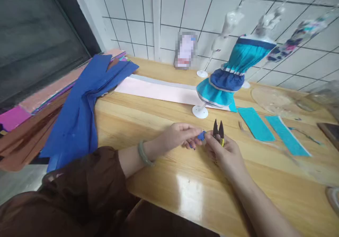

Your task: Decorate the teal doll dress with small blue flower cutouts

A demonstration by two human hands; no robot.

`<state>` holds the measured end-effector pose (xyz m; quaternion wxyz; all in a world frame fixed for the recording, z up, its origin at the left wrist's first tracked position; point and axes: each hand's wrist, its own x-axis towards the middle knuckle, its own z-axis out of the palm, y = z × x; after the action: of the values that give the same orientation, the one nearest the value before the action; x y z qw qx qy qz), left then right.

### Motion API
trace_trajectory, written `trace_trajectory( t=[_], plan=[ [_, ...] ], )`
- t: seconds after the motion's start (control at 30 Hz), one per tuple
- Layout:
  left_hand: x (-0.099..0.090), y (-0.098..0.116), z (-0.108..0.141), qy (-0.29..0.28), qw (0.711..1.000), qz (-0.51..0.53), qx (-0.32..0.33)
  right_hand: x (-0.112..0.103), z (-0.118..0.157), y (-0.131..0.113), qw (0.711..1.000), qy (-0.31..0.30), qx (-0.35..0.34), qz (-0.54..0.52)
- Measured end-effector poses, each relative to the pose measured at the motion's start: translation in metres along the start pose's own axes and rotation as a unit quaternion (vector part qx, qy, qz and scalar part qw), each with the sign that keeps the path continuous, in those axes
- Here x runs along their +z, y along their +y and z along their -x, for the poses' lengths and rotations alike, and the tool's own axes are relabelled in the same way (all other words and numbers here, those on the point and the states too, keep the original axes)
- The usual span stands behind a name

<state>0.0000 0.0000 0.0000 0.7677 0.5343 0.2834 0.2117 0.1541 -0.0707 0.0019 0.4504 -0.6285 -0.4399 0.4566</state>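
Observation:
My left hand (180, 137), with a green bangle at the wrist, pinches a small piece of blue fabric (201, 135) above the table. On its other side my right hand (224, 153) meets the same piece with thumb and fingertips. Thread snips (218, 129) with dark blades and a yellow handle are also in my right hand, blades upward and apart. Part of the blue piece is hidden by my fingers. Beyond my hands, a doll's dress (233, 67) in teal and blue tiers hangs on a stand with a white round base (200, 111).
Blue fabric (84, 92) drapes over the table's left edge, beside brown cloth (39, 134). A long pale strip (159, 90) lies behind. Teal pieces (256, 124) and a seam ripper-like tool (304, 135) lie right. More doll stands (202, 73) line the tiled wall.

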Motion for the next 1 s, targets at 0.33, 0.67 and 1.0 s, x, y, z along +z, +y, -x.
trace_trajectory(
  t=[0.33,0.67,1.0],
  plan=[
    [-0.0005,-0.0029,0.0021,0.022,0.999,-0.003,0.024,-0.0025,-0.0023,-0.0015,0.992,-0.026,0.052,-0.108],
    [-0.0025,-0.0066,0.0001,0.028,0.999,0.009,0.021,-0.0018,-0.0032,-0.0018,0.997,-0.050,0.033,-0.039],
    [-0.0024,-0.0100,-0.0009,0.027,0.999,0.001,0.038,-0.0018,-0.0017,0.0004,0.997,-0.030,-0.029,0.066]
  ],
)
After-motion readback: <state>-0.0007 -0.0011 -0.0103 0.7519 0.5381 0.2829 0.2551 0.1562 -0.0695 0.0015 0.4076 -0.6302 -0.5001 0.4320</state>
